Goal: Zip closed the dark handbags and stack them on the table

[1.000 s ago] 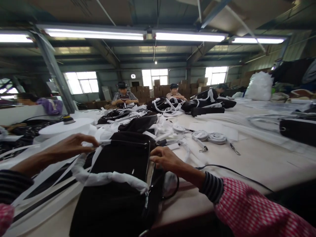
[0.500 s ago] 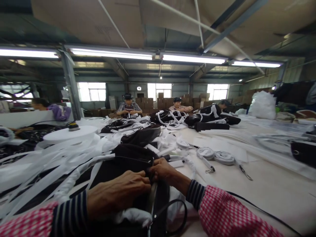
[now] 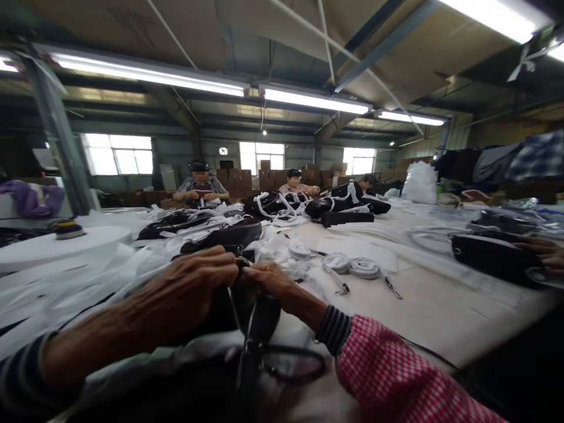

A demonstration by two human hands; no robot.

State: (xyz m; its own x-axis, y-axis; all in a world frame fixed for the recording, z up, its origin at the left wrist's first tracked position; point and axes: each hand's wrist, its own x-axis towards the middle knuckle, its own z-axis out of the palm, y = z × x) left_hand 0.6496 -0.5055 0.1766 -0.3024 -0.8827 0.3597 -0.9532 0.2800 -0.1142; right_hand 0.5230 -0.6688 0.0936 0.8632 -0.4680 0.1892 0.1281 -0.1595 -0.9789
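Note:
A black bag (image 3: 259, 320) with a zipper and a thin dark strap loop (image 3: 299, 376) is in front of me, partly blurred. My left hand (image 3: 198, 282) is closed on the bag's upper edge, its knuckles facing me. Close beside it, my right hand (image 3: 271, 285) pinches the same edge, fingertips almost touching the left ones. What lies between the fingertips is hidden. White wrapping material (image 3: 176, 358) hangs around the bag below my left forearm.
White coiled straps with metal clips (image 3: 363, 267) lie right of centre. Black bags (image 3: 339, 205) and white strips cover the far table. A white reel (image 3: 101, 238) stands left. At the right, another person's hand (image 3: 549, 252) touches a black bag (image 3: 493, 255).
The view has turned to the right. Both hands have risen with the bag's edge, which is now lifted and tilted. Another person's hand has come into view at the right.

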